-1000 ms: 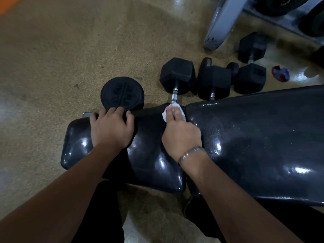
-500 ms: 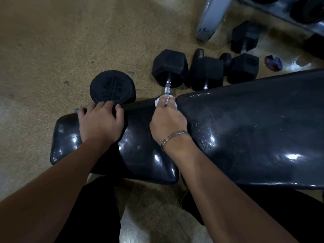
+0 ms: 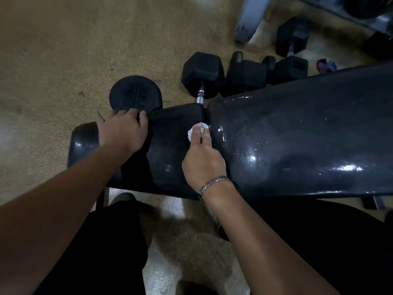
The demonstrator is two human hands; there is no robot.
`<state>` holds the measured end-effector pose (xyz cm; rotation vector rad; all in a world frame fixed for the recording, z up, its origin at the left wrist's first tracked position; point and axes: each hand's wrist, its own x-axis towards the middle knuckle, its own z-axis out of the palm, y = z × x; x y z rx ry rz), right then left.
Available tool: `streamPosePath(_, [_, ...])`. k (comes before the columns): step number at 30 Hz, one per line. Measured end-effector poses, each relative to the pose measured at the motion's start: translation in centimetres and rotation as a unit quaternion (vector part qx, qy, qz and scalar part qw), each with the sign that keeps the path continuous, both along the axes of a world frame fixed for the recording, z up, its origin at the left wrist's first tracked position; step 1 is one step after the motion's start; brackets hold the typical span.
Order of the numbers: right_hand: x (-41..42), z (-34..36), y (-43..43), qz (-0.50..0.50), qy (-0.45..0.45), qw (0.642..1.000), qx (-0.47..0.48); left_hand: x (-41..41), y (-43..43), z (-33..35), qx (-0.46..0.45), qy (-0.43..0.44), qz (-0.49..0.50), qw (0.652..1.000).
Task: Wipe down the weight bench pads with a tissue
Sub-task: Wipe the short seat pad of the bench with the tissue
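Tissue (image 3: 192,135) under right hand (image 3: 204,165), now nearer along pad seam (image 3: 205,116)

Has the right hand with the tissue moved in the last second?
Yes. The right hand has drawn the tissue toward the person across the seat pad, away from its far edge by the dumbbell handle.

Single head-worn wide-angle view, looking steeply down, close over the bench pads (image 3: 297,135), floor (image 3: 63,50) beyond.
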<state>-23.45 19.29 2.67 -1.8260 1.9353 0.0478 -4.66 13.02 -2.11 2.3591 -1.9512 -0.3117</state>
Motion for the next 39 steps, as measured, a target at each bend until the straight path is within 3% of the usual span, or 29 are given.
streamPosePath(3, [-0.2,0.0,1.8,0.004,0.008,1.0,0.005,-1.6,-0.2,1.1,-0.047,-0.013,-0.082,0.995])
streamPosePath(8, [-0.2,-0.2,4.5,0.018,0.032,0.999,0.01,-6.0,0.8,1.7,-0.074,0.071,-0.185,0.977])
streamPosePath(39, [-1.9,1.0,12.9,0.029,0.033,0.995,0.092,-7.0,3.0,0.2,-0.07,0.053,-0.181,0.98])
